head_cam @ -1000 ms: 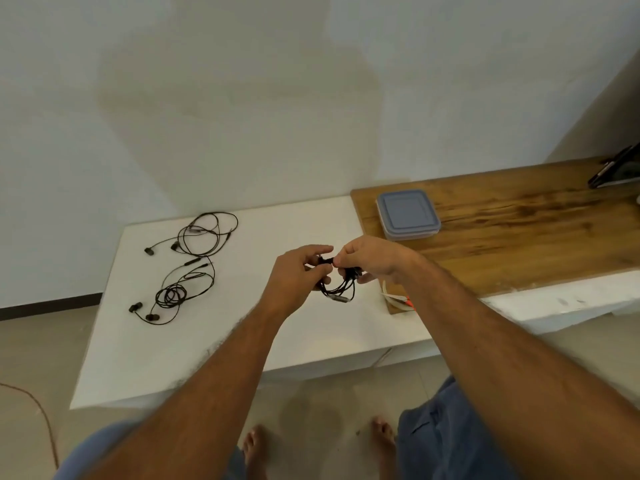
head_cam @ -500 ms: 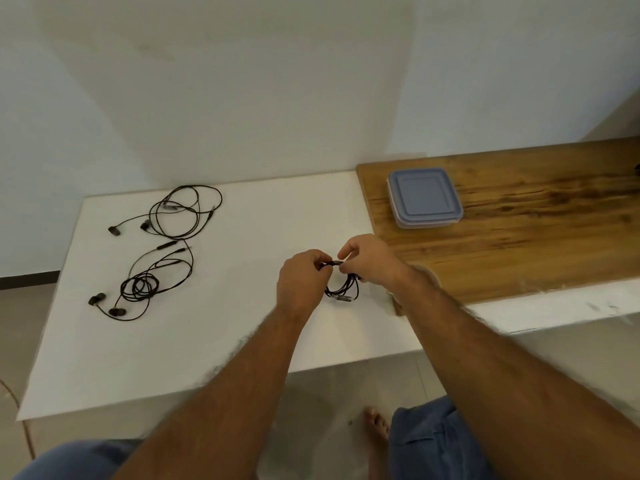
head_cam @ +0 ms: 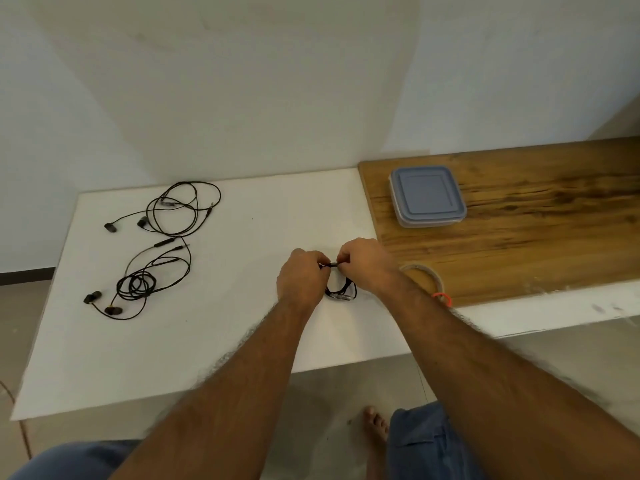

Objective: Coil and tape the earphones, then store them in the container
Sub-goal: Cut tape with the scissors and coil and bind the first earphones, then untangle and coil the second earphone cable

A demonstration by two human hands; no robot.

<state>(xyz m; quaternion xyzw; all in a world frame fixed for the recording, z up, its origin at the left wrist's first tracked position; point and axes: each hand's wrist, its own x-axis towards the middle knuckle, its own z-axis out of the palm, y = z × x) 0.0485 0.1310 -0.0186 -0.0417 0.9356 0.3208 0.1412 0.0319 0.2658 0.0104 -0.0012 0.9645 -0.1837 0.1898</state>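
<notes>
A pale plastered wall backs a low white tabletop [head_cam: 221, 341], which abuts a brown varnished wooden board [head_cam: 536, 216] on the right. On the board stands a square translucent plastic container with a grey-blue lid [head_cam: 427, 195], closed; it lies beyond and to the right of both hands, nearer the right. A roll of beige tape [head_cam: 424, 277] rests at the board's near edge, partly hidden by the right forearm, just beside that wrist. Two further black wired earphone sets lie on the left of the white surface: one loosely looped [head_cam: 180, 209] toward the wall, one partly wound [head_cam: 138, 282] nearer the person.

At centre, the left hand [head_cam: 301, 278] and the right hand [head_cam: 363, 261] meet just above the tabletop, fingers curled, each pinching the top of a small black coiled earphone bundle [head_cam: 341, 291]. The coil hangs below and between the fingertips, its pinched strand running roughly left to right between the hands. Judged from this, the binding step is in hand; whether tape is already on the coil cannot be told.
</notes>
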